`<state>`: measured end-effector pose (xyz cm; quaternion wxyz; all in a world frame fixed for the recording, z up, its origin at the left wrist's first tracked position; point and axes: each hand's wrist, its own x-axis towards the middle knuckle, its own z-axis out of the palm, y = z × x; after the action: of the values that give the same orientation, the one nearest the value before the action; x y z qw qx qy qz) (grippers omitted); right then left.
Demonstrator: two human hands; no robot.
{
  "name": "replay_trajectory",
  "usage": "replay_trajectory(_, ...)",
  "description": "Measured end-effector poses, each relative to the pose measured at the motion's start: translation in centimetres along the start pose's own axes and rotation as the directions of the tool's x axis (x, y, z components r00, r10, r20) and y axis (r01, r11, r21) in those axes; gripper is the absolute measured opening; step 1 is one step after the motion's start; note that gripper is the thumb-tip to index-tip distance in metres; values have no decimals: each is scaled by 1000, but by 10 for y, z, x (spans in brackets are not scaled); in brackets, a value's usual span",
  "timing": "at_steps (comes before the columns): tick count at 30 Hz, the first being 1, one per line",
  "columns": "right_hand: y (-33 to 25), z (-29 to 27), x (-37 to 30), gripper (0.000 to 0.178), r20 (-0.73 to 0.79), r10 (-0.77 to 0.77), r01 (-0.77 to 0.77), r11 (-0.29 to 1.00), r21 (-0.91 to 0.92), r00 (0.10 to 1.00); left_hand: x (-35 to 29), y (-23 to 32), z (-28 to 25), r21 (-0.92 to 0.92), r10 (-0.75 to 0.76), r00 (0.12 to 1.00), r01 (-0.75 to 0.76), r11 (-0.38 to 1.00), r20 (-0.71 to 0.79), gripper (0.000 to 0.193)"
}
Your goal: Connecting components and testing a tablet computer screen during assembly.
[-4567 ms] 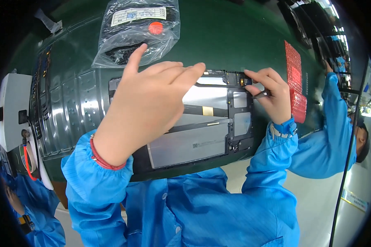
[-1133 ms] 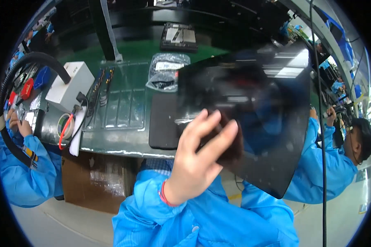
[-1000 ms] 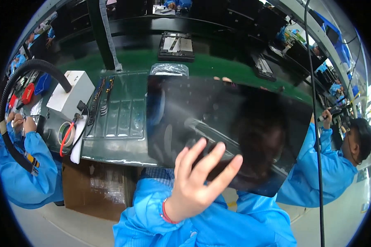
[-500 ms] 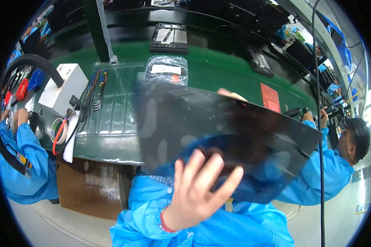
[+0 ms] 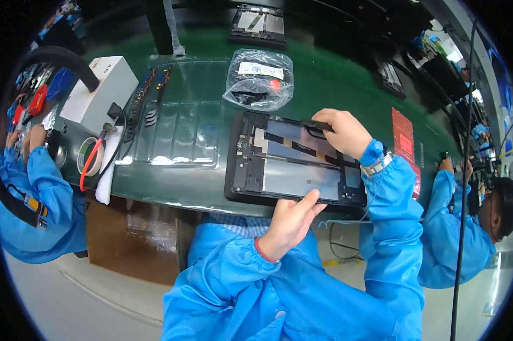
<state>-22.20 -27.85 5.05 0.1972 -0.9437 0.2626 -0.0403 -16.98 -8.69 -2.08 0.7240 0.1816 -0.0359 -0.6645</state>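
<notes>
From your head camera: smooth green bench, glossy clear plastic tray with raised ridges, crinkled transparent bag bearing one white label and one red-orange round sticker, and dimpled red bubble wrap.

Before you, near the bench's front edge, lies the opened black rectangular device, its inside facing up: flat silver-grey panels, dark ribbon strips, tan patches, black frame. The grip of your right hand is closed on a slim black piece at the far side, its kind unclear. Your left hand meets the near edge, index finger extended; whether its grip clasps the rim, you cannot tell.

Counted: two more opened black devices farther back, one white box, one tape roll, and two blue-sleeved co-workers, one on either side.
</notes>
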Motion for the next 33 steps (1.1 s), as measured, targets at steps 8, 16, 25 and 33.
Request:
replay_trajectory(8,1,15,-5,46,-13,-119,118,993,-9,993,-23,77,20,798,-779,587,351,490,221,27)
replay_trajectory(16,25,31,-18,48,-195,-281,244,950,-194,940,85,132,26,448,-94,836,-381,-809,541,9)
replay_trajectory(25,23,30,-15,42,-181,-252,221,960,-173,951,92,113,6,524,-148,778,-537,-662,610,31)
replay_trajectory(33,19,27,-14,34,-153,-229,193,956,-220,961,87,108,8,581,-135,851,-453,-677,507,38)
